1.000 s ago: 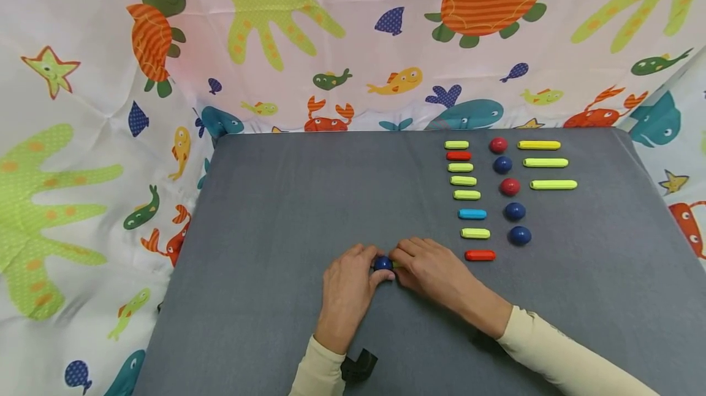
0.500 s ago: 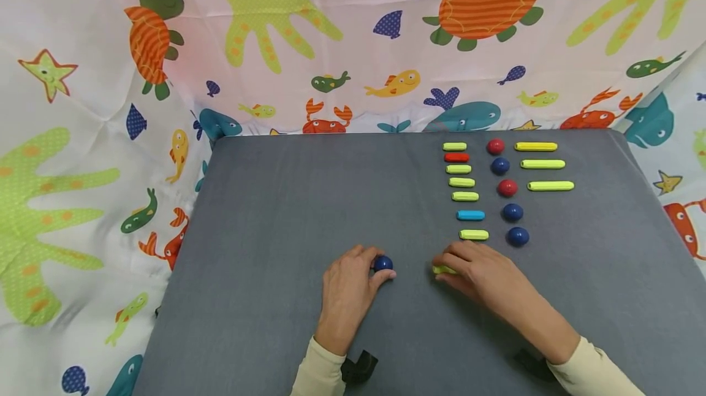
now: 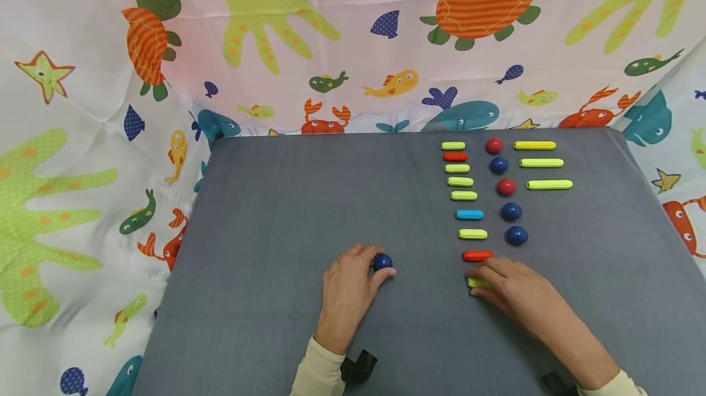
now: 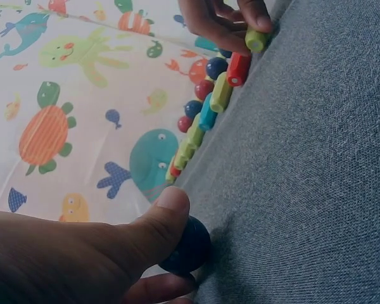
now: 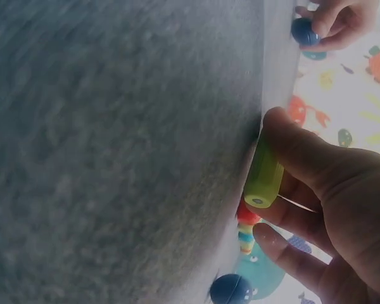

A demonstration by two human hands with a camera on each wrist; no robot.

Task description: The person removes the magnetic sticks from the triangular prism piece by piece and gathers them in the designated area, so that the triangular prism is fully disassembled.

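Note:
Between thumb and fingers, my left hand (image 3: 349, 295) holds a dark blue ball (image 3: 383, 262) low at the middle of the grey table. The left wrist view shows the same blue ball (image 4: 193, 246) at the thumb tip. Farther right, my right hand (image 3: 521, 298) pinches a short yellow-green rod (image 3: 477, 283) at the near end of a column of short rods. A small metallic disc shows in the end of that yellow-green rod (image 5: 264, 174) in the right wrist view. Just beyond it lies a red rod (image 3: 474, 255). My right fingers partly cover the rod.
Several short rods, among them a blue rod (image 3: 469, 214), line up toward the far edge. To their right runs a column of red and blue balls, with a near blue ball (image 3: 516, 236). Longer rods, including a yellow-green long rod (image 3: 549, 185), lie beyond. Patterned cloth (image 3: 276, 95) hangs behind.
My right hand has drawn the yellow-green rod away from the blue ball and carried it right, to the near end of the rod column. My left hand has stayed in place with the ball.

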